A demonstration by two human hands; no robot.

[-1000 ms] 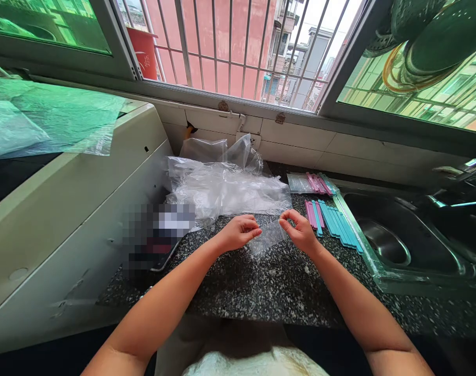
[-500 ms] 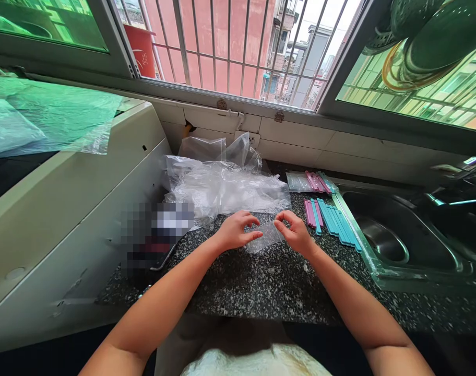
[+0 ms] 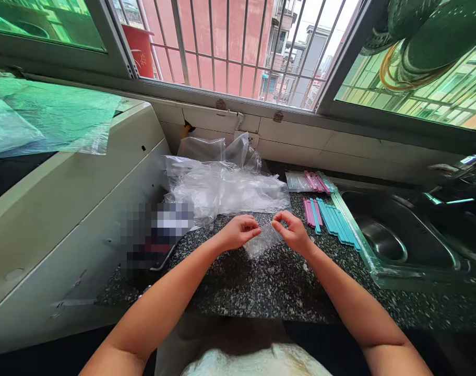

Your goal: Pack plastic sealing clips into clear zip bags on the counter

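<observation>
And there you are at the worktop, both arms stretched out in front of you, a small clear bag right between your hands! Your left hand has thumb and fingers drawn together, pinching the bag near its upper left corner. Your right hand nips the upper right edge between thumb and forefinger, and the bag slopes down towards you over the speckled stone.

Just beyond your fingers, a big heap of clear plastic sprawls back towards the wall. Over to the right, pink strips lie with a turquoise one among them, and next to those a row of turquoise strips reaches the edge of the sink. Behind them, a flat clear packet lies by more pink strips. Off to your left, a blurred-out patch hides most of a dark object.
</observation>
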